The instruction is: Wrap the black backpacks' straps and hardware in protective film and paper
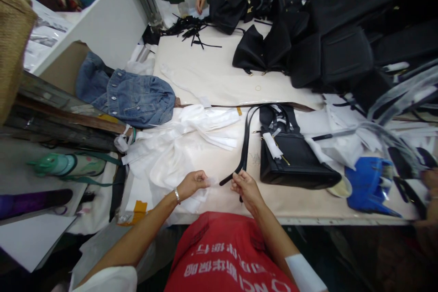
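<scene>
My right hand (249, 191) is closed in a pinch on a black strap (245, 139), close to the strap's free end. From there the strap runs up and over to a black handbag (294, 159) lying on the table to the right. A white wrapped tag (273, 146) hangs on the bag's front. My left hand (193, 185), with a bracelet at the wrist, is closed with thumb and forefinger together on a small translucent piece of film (212, 182). This film points toward the strap's end. White wrapping strips (171, 146) lie just beyond my left hand.
A blue denim garment (140, 98) lies at the left, near a green bottle (65, 164). Several black bags (345, 50) are piled at the back right. A blue container (367, 185) stands to the right. Across the table a co-worker's hand (201, 1) is near black straps (191, 27).
</scene>
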A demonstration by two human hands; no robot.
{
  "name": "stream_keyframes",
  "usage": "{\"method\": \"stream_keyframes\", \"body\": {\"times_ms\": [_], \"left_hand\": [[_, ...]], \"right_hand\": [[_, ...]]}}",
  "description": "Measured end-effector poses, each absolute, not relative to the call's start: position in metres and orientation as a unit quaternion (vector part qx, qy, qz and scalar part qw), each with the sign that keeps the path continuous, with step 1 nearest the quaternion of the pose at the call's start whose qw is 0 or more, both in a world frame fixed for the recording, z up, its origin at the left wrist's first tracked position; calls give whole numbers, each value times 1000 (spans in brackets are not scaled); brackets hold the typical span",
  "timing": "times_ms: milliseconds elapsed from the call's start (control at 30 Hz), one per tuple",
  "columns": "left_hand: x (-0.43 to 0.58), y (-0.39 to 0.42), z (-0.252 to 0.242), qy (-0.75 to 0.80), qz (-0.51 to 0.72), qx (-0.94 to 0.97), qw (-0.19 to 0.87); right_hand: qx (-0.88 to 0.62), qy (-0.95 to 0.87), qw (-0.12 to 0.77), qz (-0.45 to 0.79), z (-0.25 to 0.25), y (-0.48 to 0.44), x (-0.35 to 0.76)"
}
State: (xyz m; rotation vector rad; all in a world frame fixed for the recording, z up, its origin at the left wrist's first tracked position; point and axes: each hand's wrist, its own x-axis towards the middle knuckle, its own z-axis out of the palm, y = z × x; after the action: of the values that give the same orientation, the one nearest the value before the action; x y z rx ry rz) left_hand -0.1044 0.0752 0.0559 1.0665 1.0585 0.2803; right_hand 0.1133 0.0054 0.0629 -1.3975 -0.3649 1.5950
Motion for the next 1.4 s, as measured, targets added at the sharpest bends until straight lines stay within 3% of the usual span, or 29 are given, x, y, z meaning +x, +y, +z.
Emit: {"method": "stream_keyframes", "body": {"times_ms": [133,1400], "left_hand": [[-103,77,59,469,117,474,736],[-94,82,56,492,116,478,718]], "right_hand": [[-548,-154,535,624,86,24,111],[-616,-240,520,542,81,36,98]]}}
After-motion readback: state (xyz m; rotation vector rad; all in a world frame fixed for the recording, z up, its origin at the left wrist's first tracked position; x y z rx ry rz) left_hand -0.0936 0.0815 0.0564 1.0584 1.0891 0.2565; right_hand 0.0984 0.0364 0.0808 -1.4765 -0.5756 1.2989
